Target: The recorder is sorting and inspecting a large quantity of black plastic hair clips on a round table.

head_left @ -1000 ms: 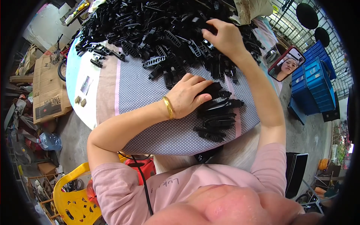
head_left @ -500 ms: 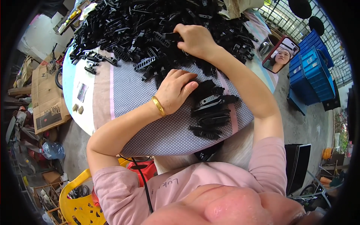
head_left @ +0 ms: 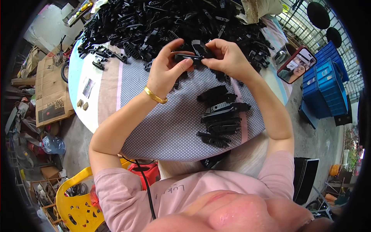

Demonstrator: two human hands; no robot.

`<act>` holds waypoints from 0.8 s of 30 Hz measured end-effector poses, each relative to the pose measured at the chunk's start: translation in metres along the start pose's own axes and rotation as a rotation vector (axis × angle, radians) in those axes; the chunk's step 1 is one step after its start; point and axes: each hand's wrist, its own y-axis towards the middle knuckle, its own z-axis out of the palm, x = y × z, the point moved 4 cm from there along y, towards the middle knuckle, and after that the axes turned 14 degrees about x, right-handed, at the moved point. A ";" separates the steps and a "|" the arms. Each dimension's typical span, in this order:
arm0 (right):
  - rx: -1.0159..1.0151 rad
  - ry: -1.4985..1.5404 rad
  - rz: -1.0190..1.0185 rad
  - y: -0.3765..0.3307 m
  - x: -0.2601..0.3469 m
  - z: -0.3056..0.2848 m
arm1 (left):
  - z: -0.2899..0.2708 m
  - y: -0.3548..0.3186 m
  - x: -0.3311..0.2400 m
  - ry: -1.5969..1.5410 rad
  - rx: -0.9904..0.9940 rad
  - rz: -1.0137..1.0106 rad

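Observation:
Both my hands are raised over the table at the near edge of a big heap of black plastic parts (head_left: 127, 27). Between the thumb and fingers of my left hand (head_left: 160, 75) is a slim black plastic part (head_left: 184, 57). My right hand (head_left: 230, 61) pinches a second black plastic part (head_left: 199, 47), angled upward. The two pieces touch or overlap between my fingertips; whether they are joined I cannot tell. Closer to me, several long black parts (head_left: 222, 110) lie in a loose stack on the dotted tablecloth (head_left: 154, 127).
A few black parts (head_left: 99, 58) lie apart at the left, near a small card (head_left: 88, 87) and two brown lumps (head_left: 82, 104). At the right stand a phone (head_left: 296, 65) and a metal cup (head_left: 279, 56). Blue crates (head_left: 320, 83) are beyond the table; a yellow chair (head_left: 77, 205) is lower left.
My right hand has drawn back from the heap with a black part. My left hand has lifted off the table to meet it, and both now hold black parts together.

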 end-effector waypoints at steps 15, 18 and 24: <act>-0.021 0.041 -0.057 -0.003 -0.004 0.006 | -0.003 0.000 0.004 -0.013 0.020 -0.176; 0.001 0.116 -0.007 -0.003 -0.004 0.010 | -0.002 -0.002 0.004 -0.133 0.013 -0.162; -0.166 -0.318 -0.167 -0.009 0.013 0.009 | -0.004 -0.001 -0.002 0.015 -0.003 -0.148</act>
